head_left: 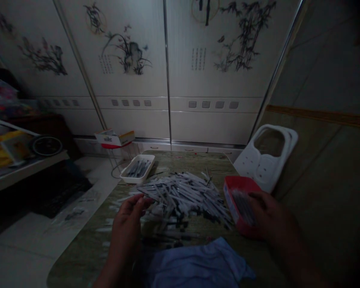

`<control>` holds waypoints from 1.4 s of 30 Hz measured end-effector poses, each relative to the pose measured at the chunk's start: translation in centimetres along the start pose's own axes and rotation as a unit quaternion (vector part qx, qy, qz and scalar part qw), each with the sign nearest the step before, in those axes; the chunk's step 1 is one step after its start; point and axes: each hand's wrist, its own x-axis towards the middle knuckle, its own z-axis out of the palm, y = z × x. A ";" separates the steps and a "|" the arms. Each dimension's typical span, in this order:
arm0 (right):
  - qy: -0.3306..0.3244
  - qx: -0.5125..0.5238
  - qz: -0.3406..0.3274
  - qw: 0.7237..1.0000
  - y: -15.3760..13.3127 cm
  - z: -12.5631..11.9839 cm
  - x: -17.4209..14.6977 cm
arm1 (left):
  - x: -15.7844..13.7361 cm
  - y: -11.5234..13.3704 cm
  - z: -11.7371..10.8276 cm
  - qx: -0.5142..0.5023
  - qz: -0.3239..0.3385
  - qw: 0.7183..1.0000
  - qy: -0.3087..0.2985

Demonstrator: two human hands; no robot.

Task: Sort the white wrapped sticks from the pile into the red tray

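A large heap of slim white and clear pens with dark ends lies across the low table. My left hand is at the heap's left edge, thumb and fingers closed in a pinch, with what looks like a thin dark pen at the tips. Over the red plastic box on the right, my right hand reaches in with bent fingers. Blurred pens stand in that box beside the fingers. Motion and shadow hide the right fingertips, so I cannot make out their grip.
A white tray holding pens sits at the table's far left. Blue cloth lies at the near edge. A folded white chair leans by the right wall. Beyond the table's left corner, an open carton rests on a red stool.
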 end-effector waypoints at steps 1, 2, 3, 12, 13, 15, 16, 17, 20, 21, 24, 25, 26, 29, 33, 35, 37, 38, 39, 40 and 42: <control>-0.001 0.021 0.008 1.000 -0.8 0.1 -0.2 | 0.1 0.0 -0.1 0.009 0.005 1.000 0.000; -0.001 0.051 0.009 0.999 -1.6 0.1 -0.6 | 0.1 0.0 -0.2 0.020 0.009 1.000 -0.003; -0.006 0.074 -0.001 0.997 -2.5 0.2 -1.0 | 0.1 0.0 -0.2 0.032 0.011 0.999 -0.009; -0.247 0.108 -0.150 0.951 -8.2 3.2 -5.2 | 0.2 -0.8 -0.1 0.098 0.042 0.991 -0.084; -0.262 0.099 -0.160 0.947 -8.4 3.8 -5.4 | 0.2 -0.9 -0.2 0.102 0.044 0.990 -0.090; -0.275 0.075 -0.178 0.942 -8.5 4.9 -5.8 | -0.1 -1.2 -0.2 0.128 0.052 0.985 -0.107; -0.283 0.063 -0.183 0.939 -8.5 5.4 -6.0 | -0.3 -1.3 -0.3 0.151 0.061 0.980 -0.116; -0.292 0.049 -0.186 0.937 -8.5 6.0 -6.2 | -0.5 -1.4 -0.3 0.180 0.075 0.973 -0.124; -0.330 -0.006 -0.188 0.925 -8.4 7.3 -6.6 | -1.1 -1.7 -0.3 0.280 0.125 0.940 -0.147; -0.340 -0.028 -0.188 0.921 -8.4 7.7 -6.7 | -1.2 -1.8 -0.3 0.320 0.139 0.923 -0.159; -0.365 -0.079 -0.191 0.908 -8.3 8.6 -6.8 | -1.4 -1.7 -0.2 0.419 0.169 0.872 -0.185; -0.369 -0.090 -0.193 0.905 -8.2 8.8 -6.8 | -1.4 -1.7 -0.2 0.433 0.172 0.864 -0.190; -0.372 -0.098 -0.195 0.902 -8.2 9.0 -6.7 | -1.4 -1.6 -0.2 0.439 0.173 0.860 -0.195; -0.380 -0.114 -0.196 0.897 -7.9 9.4 -6.5 | -1.4 -1.6 -0.3 0.444 0.180 0.853 -0.208; -0.385 -0.111 -0.198 0.895 -7.4 9.9 -6.2 | -1.4 -1.9 -0.4 0.444 0.187 0.850 -0.212; -0.379 -0.095 -0.200 0.899 -7.1 10.1 -6.1 | -1.4 -2.0 -0.5 0.445 0.189 0.850 -0.211; -0.378 -0.077 -0.203 0.900 -6.8 10.2 -6.1 | -1.3 -2.0 -0.6 0.446 0.190 0.849 -0.211; -0.380 -0.072 -0.204 0.899 -6.7 10.2 -6.1 | -1.3 -1.9 -0.6 0.447 0.189 0.848 -0.211; -0.381 -0.069 -0.205 0.899 -6.6 10.3 -6.0 | -1.3 -1.8 -0.7 0.449 0.189 0.848 -0.211; -0.379 -0.066 -0.206 0.900 -6.5 10.3 -6.0 | -1.4 -1.8 -0.7 0.450 0.188 0.847 -0.211; -0.375 -0.058 -0.209 0.901 -6.4 10.3 -5.8 | -1.4 -1.6 -0.6 0.451 0.185 0.847 -0.210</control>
